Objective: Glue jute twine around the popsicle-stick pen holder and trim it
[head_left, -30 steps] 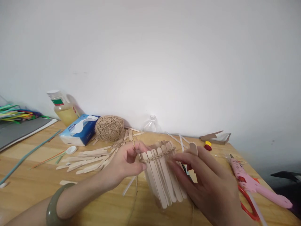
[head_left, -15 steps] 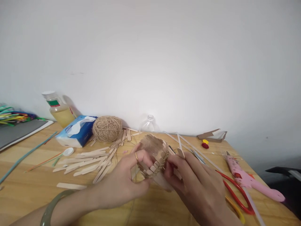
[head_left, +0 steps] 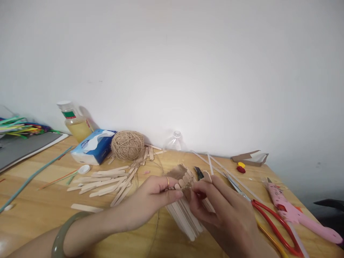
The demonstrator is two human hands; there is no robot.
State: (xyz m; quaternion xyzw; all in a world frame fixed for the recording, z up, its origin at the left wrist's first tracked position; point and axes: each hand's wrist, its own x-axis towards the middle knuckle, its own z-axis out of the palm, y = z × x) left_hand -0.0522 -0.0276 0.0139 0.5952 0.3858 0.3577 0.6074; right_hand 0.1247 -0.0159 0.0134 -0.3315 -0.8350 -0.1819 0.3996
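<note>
Left hand (head_left: 150, 200): at the near edge of the table (head_left: 40, 211), a green bangle (head_left: 60, 234) on the wrist; fingers closed, pinching the rim of the stick holder (head_left: 184, 200) from the left
Right hand (head_left: 223, 215): at the near edge, just right of the left hand; fingers curled shut on the holder's rim from the right, a loose stick's rounded end showing above the knuckles
Stick holder: a ring of wooden craft sticks side by side, tilted, held between both hands above the table's near middle; whether its lower end touches the table, I cannot tell
Scissors (head_left: 274, 225): red handles, lying near the right edge, just beside the right hand
Glue gun (head_left: 295, 215): pink, near the right edge, beyond the scissors
Loose sticks (head_left: 104, 181): a scattered heap left of the hands, mid-table
Twine ball (head_left: 127, 145): toward the far edge, behind the heap
Tissue pack (head_left: 92, 147): blue and white, just left of the twine ball
Bottle (head_left: 73, 122): yellowish liquid, at the far edge by the wall
Pipe cleaners (head_left: 18, 127): coloured bundle at the far left corner
</note>
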